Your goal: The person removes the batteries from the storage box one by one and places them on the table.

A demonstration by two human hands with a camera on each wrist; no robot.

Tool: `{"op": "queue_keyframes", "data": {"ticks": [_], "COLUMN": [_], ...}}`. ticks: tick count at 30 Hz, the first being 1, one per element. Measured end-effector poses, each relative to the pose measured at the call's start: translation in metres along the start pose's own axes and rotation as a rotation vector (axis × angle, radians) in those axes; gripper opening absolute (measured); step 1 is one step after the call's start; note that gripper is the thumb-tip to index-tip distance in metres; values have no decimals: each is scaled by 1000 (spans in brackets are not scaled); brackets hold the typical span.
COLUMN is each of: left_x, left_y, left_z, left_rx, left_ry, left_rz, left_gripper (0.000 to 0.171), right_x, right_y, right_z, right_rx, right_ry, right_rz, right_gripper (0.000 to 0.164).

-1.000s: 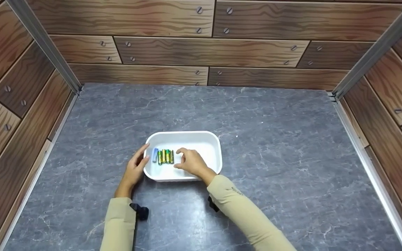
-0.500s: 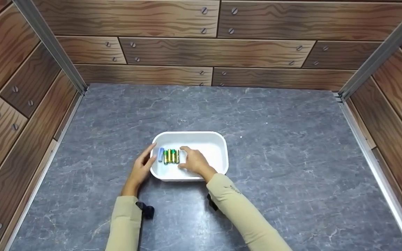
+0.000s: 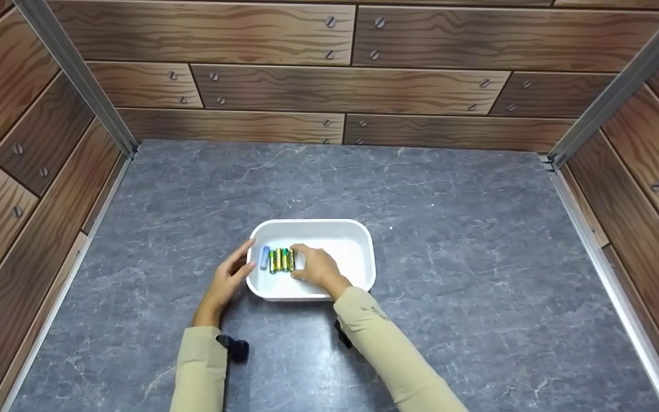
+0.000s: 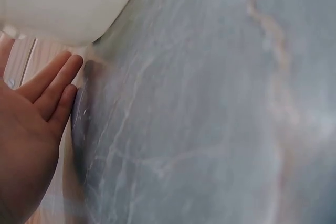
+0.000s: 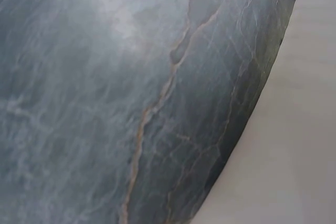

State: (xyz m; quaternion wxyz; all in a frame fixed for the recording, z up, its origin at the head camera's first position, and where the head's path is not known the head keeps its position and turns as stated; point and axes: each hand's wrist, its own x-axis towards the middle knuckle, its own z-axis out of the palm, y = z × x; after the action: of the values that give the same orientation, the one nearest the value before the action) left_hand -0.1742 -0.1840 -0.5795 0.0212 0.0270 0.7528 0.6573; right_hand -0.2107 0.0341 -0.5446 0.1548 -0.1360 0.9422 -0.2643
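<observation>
A white tray (image 3: 338, 232) holds a row of several batteries side by side. At the row's left end is a blue battery (image 3: 265, 257); the others are green and gold. My right hand (image 3: 319, 268) reaches inside the tray and pinches the rightmost battery (image 3: 292, 260) end to end, index finger at its far end and thumb at its near end. Against the tray's left rim rests my left hand (image 3: 228, 281), its fingers fairly straight and its thumb tip at the edge. The left wrist view shows straight fingers of the left hand (image 4: 44, 98) beside the tray wall (image 4: 63, 3).
The tray stands on a grey marbled table (image 3: 449, 274). Wood-patterned panels (image 3: 272, 86) wall the back and both sides, joined by metal corner posts (image 3: 78, 74). The right wrist view shows mostly table (image 5: 105, 103) and the tray's outer wall (image 5: 283, 129).
My right hand has moved left toward the row, from a small gap beside the rightmost battery to its ends. My left hand stays at the tray's left rim.
</observation>
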Motion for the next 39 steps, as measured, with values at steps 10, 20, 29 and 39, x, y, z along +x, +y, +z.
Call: {"op": "queue_keyframes", "data": {"ticks": [10,20,29,39], "left_x": [2,2,-1,-1], "left_y": [2,1,0,0], "left_z": [0,2,2,0], "left_rx": [-41,-17,-11,-60], "left_ry": [-32,-6,9,-4], "left_rz": [22,14,8,-65], "left_gripper": [51,49,49,52], "right_x": [-4,-9,-17,-32], "right_y": [1,0,-3,1], "right_z": [-5,-17,-22,-34], "right_rx": [27,63,91,191], "right_ry": [11,47,40,39], "right_rz": [-8,-64,-100,-175], "right_gripper": [58,53,53,54]}}
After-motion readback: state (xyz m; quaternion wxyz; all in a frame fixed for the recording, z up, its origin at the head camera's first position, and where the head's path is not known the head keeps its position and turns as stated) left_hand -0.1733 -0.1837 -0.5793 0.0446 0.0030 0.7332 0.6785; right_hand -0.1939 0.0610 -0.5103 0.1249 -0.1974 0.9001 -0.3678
